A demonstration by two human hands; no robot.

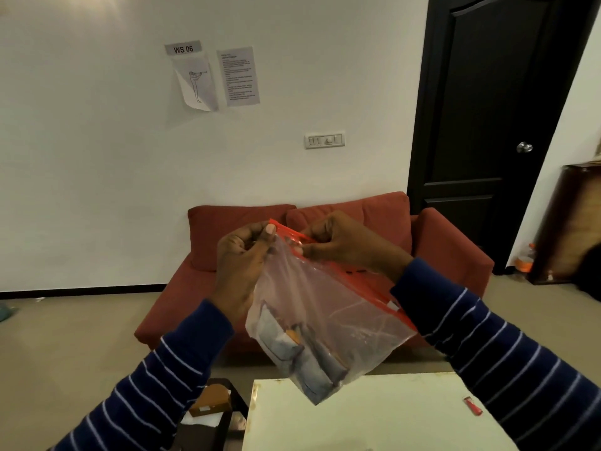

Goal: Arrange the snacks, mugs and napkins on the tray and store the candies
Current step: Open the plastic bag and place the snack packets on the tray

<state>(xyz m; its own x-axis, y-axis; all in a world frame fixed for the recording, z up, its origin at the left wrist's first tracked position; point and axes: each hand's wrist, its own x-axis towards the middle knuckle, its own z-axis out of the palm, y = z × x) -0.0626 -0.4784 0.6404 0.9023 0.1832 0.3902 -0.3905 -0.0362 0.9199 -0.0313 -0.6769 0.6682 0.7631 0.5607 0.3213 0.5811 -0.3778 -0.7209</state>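
Together both hands (292, 252) pinch a crinkly clear zip bag (325, 320).

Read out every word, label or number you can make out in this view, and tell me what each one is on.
"WS 06": grey label on the wall, above the curled figure drawing.
Printed sheet beside it: text too small to read.
Zip bag, held by left hand and right hand: no readable text.
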